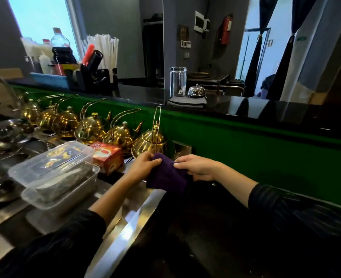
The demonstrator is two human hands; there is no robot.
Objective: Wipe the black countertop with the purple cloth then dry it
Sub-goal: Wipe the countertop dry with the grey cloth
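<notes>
Black and glossy, the countertop (215,243) is stretching away from the near edge toward the green wall (266,157). A steel rim (129,227) is running along its left side. Above its far left part, the purple cloth (166,177) is hanging folded between both hands, its long axis drooping from far to near. Whether its lower edge is touching the black top I cannot tell. The left hand (143,166) is pinching the cloth's upper left corner between thumb and curled fingers. The right hand (198,167) is pinching the upper right edge the same way. Neither hand is nearer, and the open surface to be wiped is lying below and to the right of the fingers. Just beyond the cloth, a gold kettle (149,143) is standing.
</notes>
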